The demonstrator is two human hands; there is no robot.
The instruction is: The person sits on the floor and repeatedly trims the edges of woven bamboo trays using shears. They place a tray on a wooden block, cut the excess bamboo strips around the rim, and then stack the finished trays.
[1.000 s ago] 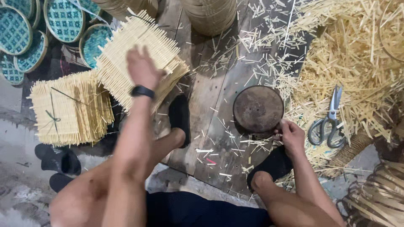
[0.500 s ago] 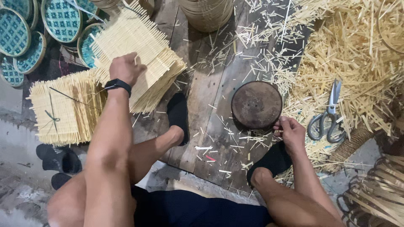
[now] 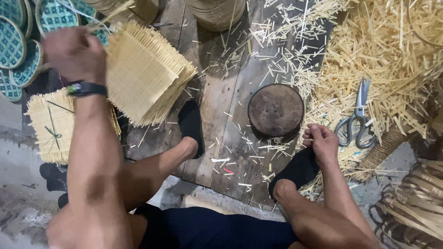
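Note:
My left hand (image 3: 74, 53) is raised at the upper left, blurred, with its back to the camera and its fingers curled. It sits at the left corner of a stack of pale woven bamboo mats (image 3: 145, 74). A thin pale strip (image 3: 110, 10) blurs past just beyond the hand; whether the hand grips it or a mat is hidden. There is a dark band on the wrist (image 3: 86, 88). My right hand (image 3: 323, 143) rests on the toes of my black-socked right foot (image 3: 295, 170), fingers loose and holding nothing. Just beyond it lies a round dark disc (image 3: 276, 109).
I sit over worn wooden planks (image 3: 217, 115) strewn with bamboo slivers. A tied bundle of mats (image 3: 53, 124) lies at left, with teal woven trays (image 3: 18, 46) behind it. Scissors (image 3: 357, 120) lie on a heap of bamboo offcuts (image 3: 383, 55) at right. Round woven baskets (image 3: 217, 11) stand at the top and coiled strips (image 3: 415, 203) at lower right.
My left hand has swung from above the mat stack down to it and then left, to its corner. The right hand has stayed on the foot.

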